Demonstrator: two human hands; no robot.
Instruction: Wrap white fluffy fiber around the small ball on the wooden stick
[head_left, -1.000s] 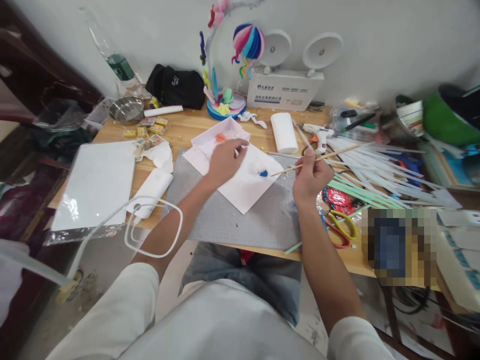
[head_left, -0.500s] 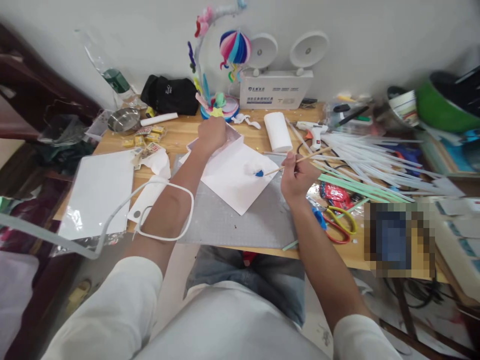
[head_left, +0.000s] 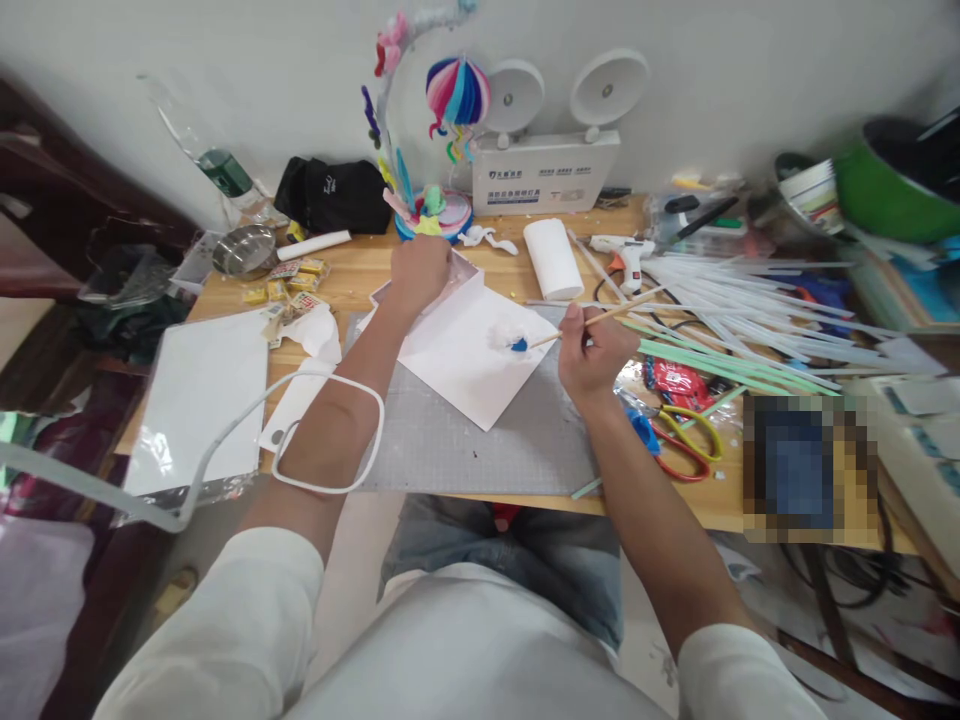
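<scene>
My right hand is closed round a thin wooden stick, which slants down to the left. The stick's far end meets a small blue blob beside a whitish fluffy patch. Both lie on the white surface of a shallow box-like piece, turned cornerwise on a grey cutting mat. At the back of this piece, my left hand is closed over the raised wall of the white box; its fingertips are hidden.
White strips, green strips, a glue gun and scissors lie on the right. A white roll stands behind the mat. A colourful craft stand is at the back. A white bent tube frame crosses in front of my left forearm.
The view has shifted slightly. Both hands keep their places, and the stick's end stays at the blue blob.
</scene>
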